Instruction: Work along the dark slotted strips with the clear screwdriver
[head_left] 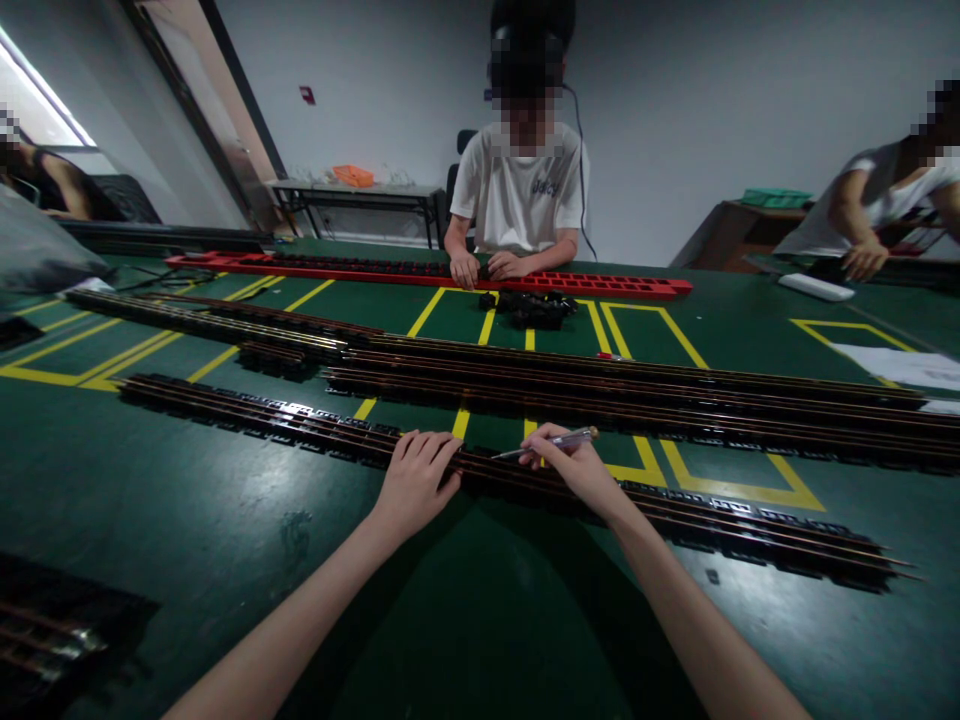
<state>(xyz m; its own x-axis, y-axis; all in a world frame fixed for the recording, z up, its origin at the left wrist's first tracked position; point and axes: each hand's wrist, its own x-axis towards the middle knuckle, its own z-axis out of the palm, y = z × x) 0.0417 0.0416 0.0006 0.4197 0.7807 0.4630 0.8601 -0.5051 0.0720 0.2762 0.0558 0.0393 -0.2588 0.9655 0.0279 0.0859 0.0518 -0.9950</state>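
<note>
A long black strip [300,420] with thin copper-coloured rods along its length lies across the table in front of me. My left hand [420,475] grips this strip near its middle, fingers over the top and thumb on the near side. In my right hand [566,462] is a slim screwdriver [574,438] with a clear handle and a gold-coloured end. Its thin shaft points left, down toward the strip between my hands. Whether the tip touches the strip I cannot tell.
Behind lie more black strips with rods [637,390] and a pile of black parts [538,308]. Across the green table [225,530], a co-worker's hands [487,268] rest at a red frame [622,284]. Another strip end [60,630] is at lower left; paper [900,365] lies right.
</note>
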